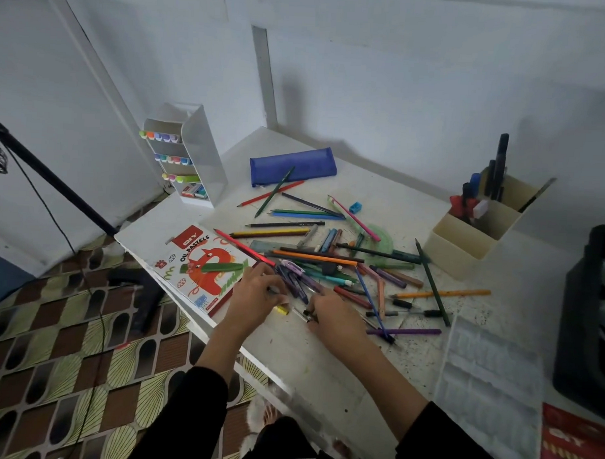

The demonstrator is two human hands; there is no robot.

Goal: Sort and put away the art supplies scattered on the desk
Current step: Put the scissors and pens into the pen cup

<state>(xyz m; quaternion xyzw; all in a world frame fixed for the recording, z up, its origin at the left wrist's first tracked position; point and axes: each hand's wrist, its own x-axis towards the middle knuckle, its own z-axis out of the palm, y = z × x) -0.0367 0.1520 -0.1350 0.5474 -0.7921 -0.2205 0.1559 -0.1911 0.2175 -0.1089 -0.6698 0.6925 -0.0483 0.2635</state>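
Both hands sit at the near edge of the desk (323,367). The right hand (332,316) pinches a thin pen (303,315) at the front of the mess. The left hand (257,293) is curled over something just beside it, but it's too blurry to tell if it's actually gripping anything. A clear tray (488,380) lies off to the right, with nothing visible in it.

Honestly this looks like early days. The pile (327,261) is the big job: pencils, pens and crayons are crossed over each other right past the hands, with strays like an orange pencil (443,293) and a purple pencil (404,331) fanned out to the right. The pastels box (203,267) lies flat at the left corner, touching the pile.

Further back, a sharpener (355,207) and more loose pencils run up to the blue pouch (293,165), which lies zipped-looking with a couple of pencils resting against it. The beige holder (483,228) on the right has a few markers standing in it, and the white organizer (187,156) at the far left has highlighters lined up in its tiers. So those bits look sorted. Nearly everything else still needs a home.
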